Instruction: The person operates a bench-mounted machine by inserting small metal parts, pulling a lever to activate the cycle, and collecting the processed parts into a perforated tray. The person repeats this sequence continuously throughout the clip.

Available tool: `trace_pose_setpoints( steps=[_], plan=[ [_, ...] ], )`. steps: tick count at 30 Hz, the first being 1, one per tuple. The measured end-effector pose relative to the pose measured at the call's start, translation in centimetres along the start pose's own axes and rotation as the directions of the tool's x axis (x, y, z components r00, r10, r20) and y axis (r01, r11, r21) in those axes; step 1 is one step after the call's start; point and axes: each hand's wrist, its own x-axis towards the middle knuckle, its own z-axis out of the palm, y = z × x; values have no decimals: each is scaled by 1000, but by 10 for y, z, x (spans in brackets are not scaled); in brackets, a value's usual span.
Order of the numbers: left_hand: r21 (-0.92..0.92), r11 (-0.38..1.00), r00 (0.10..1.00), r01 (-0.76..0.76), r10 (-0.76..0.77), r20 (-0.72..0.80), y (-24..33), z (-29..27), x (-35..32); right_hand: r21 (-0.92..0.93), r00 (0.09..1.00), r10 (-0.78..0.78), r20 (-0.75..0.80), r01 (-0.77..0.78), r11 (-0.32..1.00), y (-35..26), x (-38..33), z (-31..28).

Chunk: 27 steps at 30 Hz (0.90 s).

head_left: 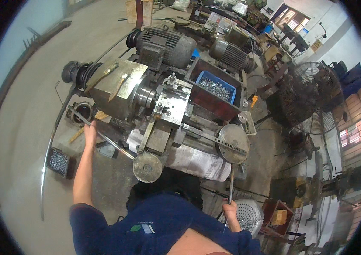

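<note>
In front of me stands a greasy lathe-like machine with a metal headstock (pixel 123 111), a shiny spindle nose (pixel 146 97) and a bright tool block (pixel 172 106) beside it. My left hand (pixel 90 131) is closed around a long metal lever (pixel 116 145), near its far left end. That lever runs down to a round steel disc (pixel 147 167) at the machine's near side. Lower right, my right hand (pixel 230 209) grips a metal rod handle (pixel 231 185), which extends from below a larger round disc (pixel 233 142). A perforated bar (pixel 208 136) lies across that disc.
A blue bin (pixel 234 91) of small metal parts sits in a dark red tray behind the tool block. On the left floor stands a box (pixel 58 162) of parts. A perforated pale seat (pixel 248 212), a red box (pixel 276 217) and a large fan (pixel 310 97) are at right.
</note>
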Motion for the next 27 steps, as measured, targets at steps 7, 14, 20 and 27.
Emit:
trace_pose_setpoints(
  steps=[7, 14, 20, 27],
  plan=[
    [-10, 1000, 998, 14, -14, 59, 3, -2, 0, -32, 997, -63, -45, 61, 998, -3, -2, 8],
    [94, 993, 995, 67, -73, 61, -5, -8, 11, -577, 904, -401, -147, 251, 777, 25, 49, -51],
    [68, 997, 995, 30, -36, 90, -21, -3, 15, -911, 870, -484, -89, 125, 393, -26, 121, -129],
    [-33, 988, 926, 153, -131, 354, 21, -5, -18, -884, 681, -583, -443, -222, 412, -37, 188, -132]
  ],
)
